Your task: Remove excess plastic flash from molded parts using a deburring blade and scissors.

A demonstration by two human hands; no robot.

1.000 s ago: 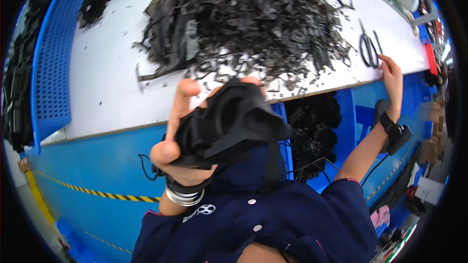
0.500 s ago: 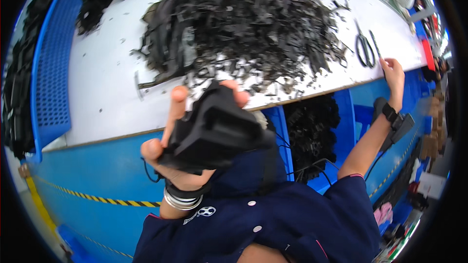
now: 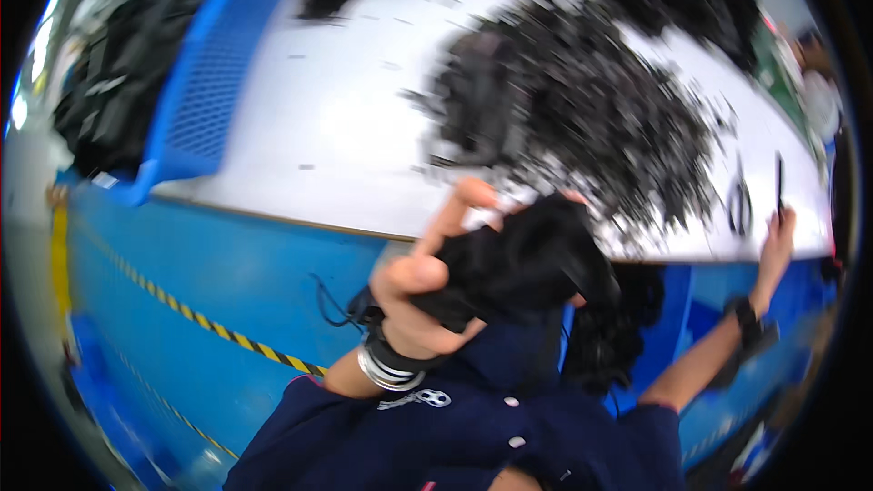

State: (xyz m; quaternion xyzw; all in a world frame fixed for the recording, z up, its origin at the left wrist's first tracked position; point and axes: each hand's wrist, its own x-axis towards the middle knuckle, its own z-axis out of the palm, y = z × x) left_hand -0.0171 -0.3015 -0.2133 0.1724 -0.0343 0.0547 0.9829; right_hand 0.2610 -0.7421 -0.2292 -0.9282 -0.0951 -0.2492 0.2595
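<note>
Head cam | my left hand (image 3: pixel 416 302) — fingers clamped on black moulded part (image 3: pixel 527 259) | right hand (image 3: pixel 776 244) at slim tool (image 3: pixel 779 184), can't tell if pinched | likely pick-up; next wants firm pinch

A head-worn fisheye looks down across the table (image 3: pixel 336 118).

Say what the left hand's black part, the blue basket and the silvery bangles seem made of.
Black part in the left hand: probably matte plastic, evenly dark, though blur leaves it open.
Blue basket: likely smooth moulded plastic, one solid colour with perforations.
Silvery bangles: apparently polished metal, given bright highlights.
</note>
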